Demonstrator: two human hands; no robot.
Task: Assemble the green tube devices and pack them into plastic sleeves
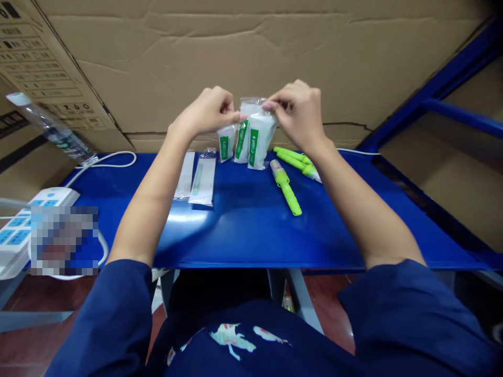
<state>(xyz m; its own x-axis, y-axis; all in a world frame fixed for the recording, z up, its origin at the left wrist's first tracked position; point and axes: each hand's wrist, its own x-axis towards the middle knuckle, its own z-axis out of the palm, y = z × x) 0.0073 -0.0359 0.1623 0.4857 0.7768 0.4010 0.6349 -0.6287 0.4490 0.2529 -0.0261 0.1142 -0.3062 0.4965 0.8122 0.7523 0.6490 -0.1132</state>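
Observation:
At the back of the blue table, several small clear-wrapped white packets stand in a group. Of these, the front packet (pixel 260 139) has a green label with white lettering. My right hand (pixel 301 112) pinches its upper right corner. My left hand (pixel 214 110) is closed, thumb and fingers together at the top of the packets on the left; the small left packet (pixel 225 144) hangs just below it. Which of these packets the left hand grips is partly hidden. Just right of the packets lies a lime-green ribbed handle (pixel 288 193) with a clear cap.
Two flat wrapped white sleeves (pixel 203 180) lie near my left forearm. More lime-green handles (pixel 293 156) sit behind my right wrist. A white power strip (pixel 43 204), its cable and a clear plastic bottle (pixel 58 133) are at left. Cardboard (pixel 236 47) walls the back.

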